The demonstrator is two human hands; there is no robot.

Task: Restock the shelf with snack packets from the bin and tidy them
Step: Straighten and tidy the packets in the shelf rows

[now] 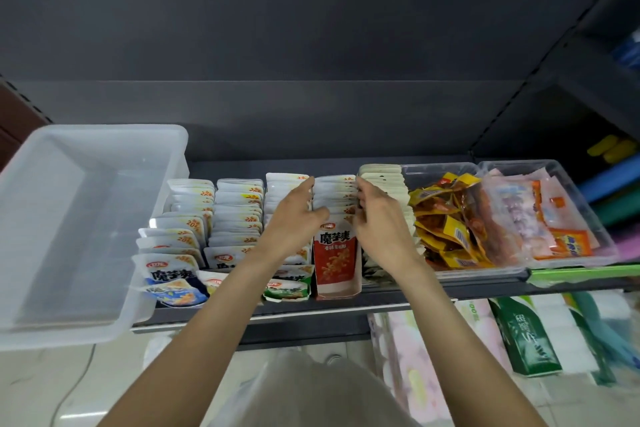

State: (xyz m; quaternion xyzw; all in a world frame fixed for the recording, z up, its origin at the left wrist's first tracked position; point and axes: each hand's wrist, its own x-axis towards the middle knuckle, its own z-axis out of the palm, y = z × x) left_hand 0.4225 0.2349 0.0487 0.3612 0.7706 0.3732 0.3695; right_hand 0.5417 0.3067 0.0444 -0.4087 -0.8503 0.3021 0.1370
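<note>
Head view showed both hands working the red snack packet row [335, 218] on the shelf [311, 305]. Left hand [294, 218] flanked the row's left side, fingers curled against the packet edges; right hand [381, 218] flanked the right side, fingertips pinching into the packet tops. Looked like a squaring-up step: row was being squeezed and aligned.

Bin [69, 218] sat on the shelf's left end, apparently empty, so restocking was likely done and tidying remained.

To do it well, my read: press both flanks evenly, push the stack back so the front packet stands upright in its cardboard tray [337, 289], don't disturb the beige row [384, 184] touching on the right. Front packets in the blue rows [173, 274] leaned and the green one [287, 288] lay flat; those probably needed attention next.

Writing: red front packet read "魔芋爽" under a small red oval logo, too small to read. White packet tops showed "20" in yellow. Clear trays [443, 170] at right held yellow and orange packs, print illegible.
</note>
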